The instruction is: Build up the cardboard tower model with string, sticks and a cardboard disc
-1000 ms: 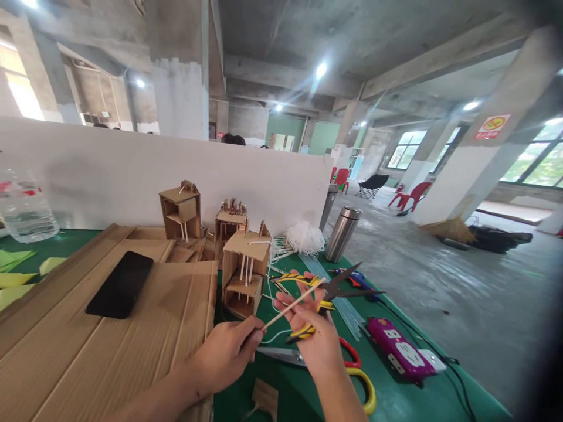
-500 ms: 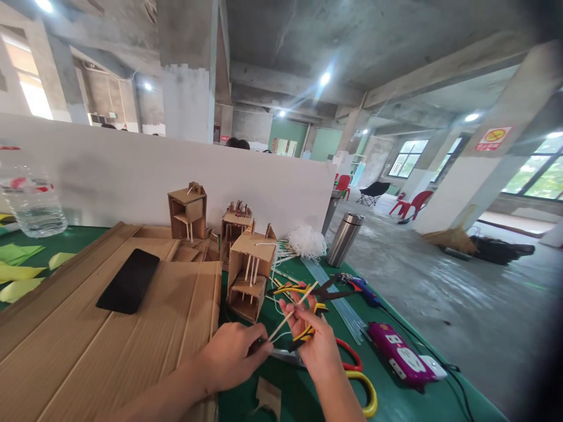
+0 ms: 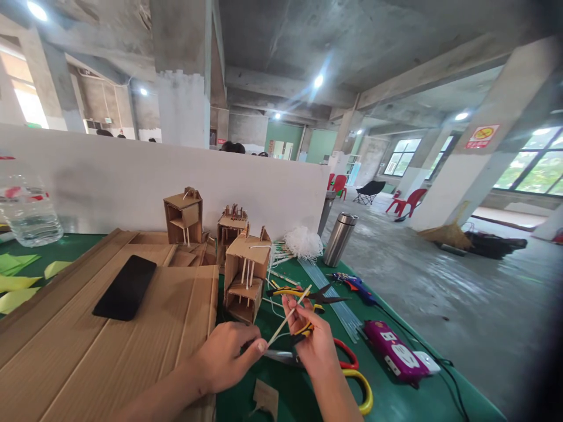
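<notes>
A thin pale wooden stick [image 3: 288, 318] slants up to the right between my two hands. My left hand [image 3: 233, 354] pinches its lower end between thumb and fingers. Farther up, my right hand [image 3: 314, 340] grips the stick with thumb and fingertips. Yellow-and-black handled cutters [image 3: 288, 291] with dark blades show behind and around my right hand; whether its fingers touch their handles I cannot tell. Below lie large scissors [image 3: 354, 375] with red and yellow handles, partly hidden by my right wrist. A cardboard box model [image 3: 247, 275] with white sticks inside stands just beyond my hands.
Two more cardboard models [image 3: 183, 217] stand by the white partition [image 3: 109, 176]. A phone [image 3: 125, 287] rests on the cardboard sheet [image 3: 176, 310]. Clear glue sticks [image 3: 329, 299], a glue gun [image 3: 358, 286], a purple power strip [image 3: 396, 351] with a cable, and a steel flask [image 3: 340, 239] line the right edge.
The view has shifted slightly, so the table appears a little lower and farther left. Both hands keep hold of the stick, and my right fingers have moved slightly on it.
</notes>
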Available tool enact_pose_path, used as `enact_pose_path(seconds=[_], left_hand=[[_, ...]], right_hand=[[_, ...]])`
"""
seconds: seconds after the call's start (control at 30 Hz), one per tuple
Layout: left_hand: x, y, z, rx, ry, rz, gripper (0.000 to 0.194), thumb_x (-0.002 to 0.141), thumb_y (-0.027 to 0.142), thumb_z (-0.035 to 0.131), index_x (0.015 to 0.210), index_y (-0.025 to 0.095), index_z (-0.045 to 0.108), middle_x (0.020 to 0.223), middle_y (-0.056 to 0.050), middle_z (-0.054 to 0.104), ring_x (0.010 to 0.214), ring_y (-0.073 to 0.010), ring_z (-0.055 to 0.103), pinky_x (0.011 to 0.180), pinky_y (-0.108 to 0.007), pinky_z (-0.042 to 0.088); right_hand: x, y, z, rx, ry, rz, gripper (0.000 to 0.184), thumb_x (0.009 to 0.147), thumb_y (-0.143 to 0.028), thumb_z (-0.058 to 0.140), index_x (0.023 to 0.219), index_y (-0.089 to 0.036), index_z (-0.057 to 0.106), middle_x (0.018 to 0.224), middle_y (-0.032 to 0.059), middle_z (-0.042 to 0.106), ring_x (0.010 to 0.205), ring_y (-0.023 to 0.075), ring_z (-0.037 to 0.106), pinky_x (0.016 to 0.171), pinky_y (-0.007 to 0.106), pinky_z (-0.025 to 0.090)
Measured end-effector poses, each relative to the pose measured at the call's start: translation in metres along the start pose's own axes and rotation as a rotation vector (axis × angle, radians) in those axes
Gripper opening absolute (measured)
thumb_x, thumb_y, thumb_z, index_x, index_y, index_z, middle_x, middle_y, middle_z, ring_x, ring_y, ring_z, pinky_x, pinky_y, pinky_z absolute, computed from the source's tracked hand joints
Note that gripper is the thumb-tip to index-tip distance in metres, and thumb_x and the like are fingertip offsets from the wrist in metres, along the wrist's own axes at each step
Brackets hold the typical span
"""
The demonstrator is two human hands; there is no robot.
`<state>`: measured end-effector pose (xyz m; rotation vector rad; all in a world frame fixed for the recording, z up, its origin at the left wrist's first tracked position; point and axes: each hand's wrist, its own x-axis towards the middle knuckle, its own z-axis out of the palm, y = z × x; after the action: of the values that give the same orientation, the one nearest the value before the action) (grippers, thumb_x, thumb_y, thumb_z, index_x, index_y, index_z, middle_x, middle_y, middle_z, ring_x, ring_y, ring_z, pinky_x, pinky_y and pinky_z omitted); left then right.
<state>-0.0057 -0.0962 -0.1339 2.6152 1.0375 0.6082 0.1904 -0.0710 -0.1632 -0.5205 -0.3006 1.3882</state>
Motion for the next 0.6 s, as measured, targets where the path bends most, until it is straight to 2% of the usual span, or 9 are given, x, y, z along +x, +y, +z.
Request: enact_pose_path(seconds=[0.1,0.17,0.23,0.27,0.33,0.37,0.43,0.5,0.6], left_hand=[[-0.004,-0.003,-0.019,0.053,0.029,0.04,0.05,0.102,0.04,0.025,0.064,0.021,0.049,0.06,0.001,0.057,0.056,-0.014,0.055,0.054,-0.025,0.037],[-0.007,-0.01,-0.042,0.105,0.064,0.049,0.046,0.099,0.042,0.033,0.062,0.021,0.05,0.058,0.001,0.056,0.054,-0.0142,0.054,0.054,-0.025,0.037],[-0.008,-0.022,-0.074,0.17,0.164,-0.029,0.04,0.098,0.039,0.034,0.068,0.021,0.054,0.061,0.0,0.058,0.055,-0.0155,0.055,0.056,-0.026,0.039],[-0.006,-0.03,-0.091,0.209,0.244,-0.086,0.036,0.097,0.039,0.035,0.074,0.021,0.056,0.068,-0.002,0.061,0.063,-0.0183,0.057,0.062,-0.028,0.042],[0.0,-0.046,-0.126,0.274,0.412,-0.223,0.029,0.097,0.037,0.036,0.096,0.019,0.058,0.098,-0.01,0.065,0.093,-0.0281,0.06,0.081,-0.038,0.045],[0.004,-0.054,-0.141,0.293,0.468,-0.28,0.029,0.098,0.037,0.036,0.105,0.018,0.056,0.106,-0.012,0.062,0.102,-0.0322,0.058,0.088,-0.044,0.044],[0.014,-0.066,-0.162,0.28,0.499,-0.35,0.031,0.098,0.036,0.036,0.111,0.016,0.053,0.105,-0.012,0.062,0.101,-0.0351,0.059,0.091,-0.052,0.042],[0.024,-0.073,-0.169,0.219,0.453,-0.347,0.032,0.097,0.037,0.037,0.115,0.015,0.053,0.101,-0.01,0.066,0.096,-0.0325,0.063,0.091,-0.051,0.044],[0.038,-0.073,-0.16,0.09,0.349,-0.257,0.041,0.098,0.044,0.036,0.127,0.019,0.048,0.118,-0.008,0.067,0.108,-0.0278,0.063,0.096,-0.042,0.047]], right_hand=[[0.0,0.0,-0.001,0.015,-0.006,-0.001,0.025,0.059,-0.002,0.075,0.072,-0.019,0.062,0.072,-0.0024,0.072,0.073,0.0156,0.074,0.09,0.03,0.06],[0.0,0.0,-0.001,0.029,-0.009,-0.001,0.026,0.06,-0.002,0.075,0.073,-0.02,0.061,0.072,-0.0026,0.072,0.074,0.0158,0.074,0.091,0.031,0.06],[-0.001,-0.001,-0.001,0.046,-0.008,0.005,0.027,0.06,-0.001,0.075,0.074,-0.02,0.061,0.072,-0.0022,0.072,0.074,0.0155,0.074,0.091,0.03,0.06],[-0.001,-0.001,0.0,0.055,-0.008,0.008,0.027,0.06,-0.001,0.075,0.075,-0.019,0.061,0.073,-0.0018,0.073,0.074,0.015,0.074,0.091,0.03,0.06],[-0.002,-0.003,0.002,0.071,-0.006,0.015,0.028,0.06,0.0,0.075,0.075,-0.019,0.061,0.075,-0.0013,0.073,0.072,0.0139,0.073,0.091,0.03,0.059],[-0.003,-0.003,0.003,0.075,-0.004,0.018,0.028,0.06,0.0,0.075,0.076,-0.019,0.061,0.075,-0.0015,0.073,0.071,0.0137,0.073,0.091,0.029,0.06],[-0.004,-0.004,0.005,0.078,-0.001,0.023,0.029,0.059,0.0,0.075,0.077,-0.019,0.062,0.072,-0.0026,0.072,0.071,0.014,0.073,0.09,0.029,0.06],[-0.005,-0.004,0.006,0.076,0.003,0.028,0.03,0.058,0.0,0.076,0.077,-0.019,0.063,0.07,-0.0027,0.072,0.069,0.0141,0.073,0.089,0.028,0.06],[-0.006,-0.003,0.006,0.071,0.009,0.032,0.029,0.055,0.0,0.078,0.072,-0.019,0.063,0.067,-0.0015,0.072,0.067,0.0144,0.072,0.087,0.028,0.06]])
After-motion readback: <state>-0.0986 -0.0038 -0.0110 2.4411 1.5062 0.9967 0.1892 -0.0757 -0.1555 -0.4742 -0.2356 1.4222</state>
